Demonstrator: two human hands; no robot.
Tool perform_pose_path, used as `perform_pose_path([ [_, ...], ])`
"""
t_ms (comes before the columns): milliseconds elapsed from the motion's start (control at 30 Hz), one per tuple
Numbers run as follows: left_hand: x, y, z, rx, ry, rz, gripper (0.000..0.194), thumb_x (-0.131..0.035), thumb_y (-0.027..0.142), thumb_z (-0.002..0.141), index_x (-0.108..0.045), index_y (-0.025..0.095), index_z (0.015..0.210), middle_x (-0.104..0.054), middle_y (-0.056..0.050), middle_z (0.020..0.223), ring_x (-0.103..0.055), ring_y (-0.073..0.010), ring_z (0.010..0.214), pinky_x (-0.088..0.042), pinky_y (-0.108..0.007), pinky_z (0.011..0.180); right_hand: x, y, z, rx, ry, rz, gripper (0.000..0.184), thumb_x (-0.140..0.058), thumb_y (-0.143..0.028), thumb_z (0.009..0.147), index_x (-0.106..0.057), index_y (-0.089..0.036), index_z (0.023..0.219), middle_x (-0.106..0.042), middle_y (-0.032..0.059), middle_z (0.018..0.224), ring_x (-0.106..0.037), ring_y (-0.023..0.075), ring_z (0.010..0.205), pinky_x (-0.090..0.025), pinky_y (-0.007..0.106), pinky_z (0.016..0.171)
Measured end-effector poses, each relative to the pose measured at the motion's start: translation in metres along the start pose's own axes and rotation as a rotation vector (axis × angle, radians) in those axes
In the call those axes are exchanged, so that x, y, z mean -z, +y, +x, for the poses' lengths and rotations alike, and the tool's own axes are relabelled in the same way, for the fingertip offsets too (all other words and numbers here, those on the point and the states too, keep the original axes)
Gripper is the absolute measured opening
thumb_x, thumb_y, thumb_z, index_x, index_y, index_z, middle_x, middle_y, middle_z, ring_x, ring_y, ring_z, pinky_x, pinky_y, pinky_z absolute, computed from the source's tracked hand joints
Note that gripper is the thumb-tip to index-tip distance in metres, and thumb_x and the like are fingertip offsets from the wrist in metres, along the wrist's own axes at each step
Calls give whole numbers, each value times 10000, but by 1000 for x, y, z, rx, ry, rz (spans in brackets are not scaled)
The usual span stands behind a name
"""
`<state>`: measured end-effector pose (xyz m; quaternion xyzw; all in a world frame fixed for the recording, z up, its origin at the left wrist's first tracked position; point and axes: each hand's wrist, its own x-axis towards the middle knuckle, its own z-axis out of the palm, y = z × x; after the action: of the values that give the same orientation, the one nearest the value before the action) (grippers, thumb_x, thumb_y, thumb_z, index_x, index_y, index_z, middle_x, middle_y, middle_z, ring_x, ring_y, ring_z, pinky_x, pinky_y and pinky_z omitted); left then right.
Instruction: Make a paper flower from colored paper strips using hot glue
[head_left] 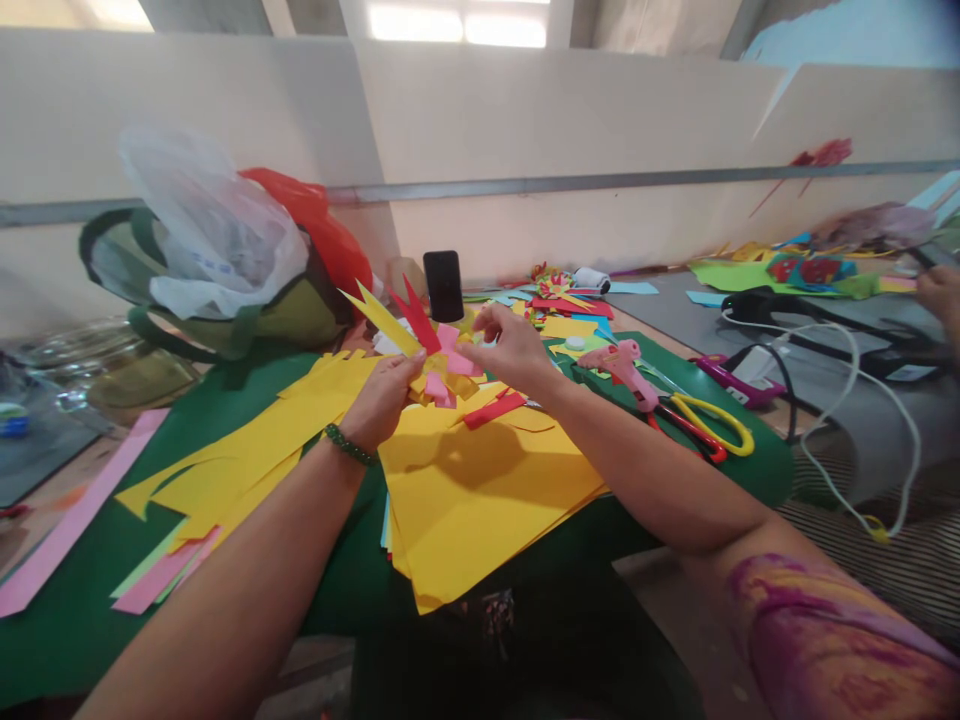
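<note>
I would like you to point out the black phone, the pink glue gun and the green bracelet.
Black phone [444,287], head view: its dark screen.
Pink glue gun [637,384], head view: its handle.
Green bracelet [349,447], head view: its beads.

Pale wall [600,120] — grey rail [525,186] along it — bright windows [457,24] above.

Head camera looks forward and down at hands [384,393] [515,350]

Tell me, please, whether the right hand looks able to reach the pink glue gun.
Probably yes: the glue gun lies to the right of the right hand, its top uncovered, though scissors crowd its handle and the hand is at the paper piece.
</note>
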<state>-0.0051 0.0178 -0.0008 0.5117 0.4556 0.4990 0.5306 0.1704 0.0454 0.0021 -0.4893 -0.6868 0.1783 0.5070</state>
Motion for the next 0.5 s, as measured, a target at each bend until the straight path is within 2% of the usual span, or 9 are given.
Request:
perform_pose_path([
  [67, 0, 0, 0, 12, 5, -10, 371, -584, 254, 868, -516, 177, 511, -499, 3, 493, -435, -98, 448, -386, -218, 491, 0, 2, 4, -75, 22, 147, 360, -755, -400, 647, -603, -200, 904, -640, 21, 868, -587, 161, 787, -449, 277, 695],
  [100, 0, 0, 0, 8, 6, -14, 374, -588, 254, 865, -513, 176, 507, -493, 6, 493, -426, -94, 443, -380, -215, 486, -1, 3, 5, -140, -10, 221, 400, -759, -408, 642, -598, -196, 940, -641, 27, 882, -595, 162, 792, -460, 277, 694],
  [167, 1, -1, 0, -7, 0, -22, 357, -606, 259, 853, -522, 176, 517, -495, 7, 505, -430, -93, 447, -386, -213, 488, -3, 4, 6, -296, -132, 346, 420, -765, -379, 633, -601, -188, 970, -640, 16, 839, -598, 151, 738, -470, 266, 653],
  [233, 1, -1, 1, -26, -15, -24, 327, -610, 261, 850, -545, 178, 540, -513, 2, 526, -453, -101, 468, -403, -212, 504, -6, 3, 5, -407, -250, 440, 363, -765, -310, 625, -622, -184, 934, -632, -10, 772, -579, 126, 661, -465, 244, 599],
  [367, 0, -1, 0, -26, -46, -13, 336, -568, 257, 874, -565, 178, 547, -533, -11, 538, -477, -115, 491, -425, -219, 526, -15, 2, 0, -464, -282, 579, 232, -757, -193, 592, -636, -177, 790, -634, -36, 709, -586, 97, 605, -478, 219, 570],
  [500, -2, 1, -3, -36, -48, 26, 353, -590, 263, 867, -560, 180, 525, -527, -13, 528, -459, -114, 474, -398, -222, 504, -19, 4, -1, -465, -282, 678, 219, -763, -152, 553, -621, -171, 719, -656, -33, 665, -623, 108, 598, -500, 219, 573],
])
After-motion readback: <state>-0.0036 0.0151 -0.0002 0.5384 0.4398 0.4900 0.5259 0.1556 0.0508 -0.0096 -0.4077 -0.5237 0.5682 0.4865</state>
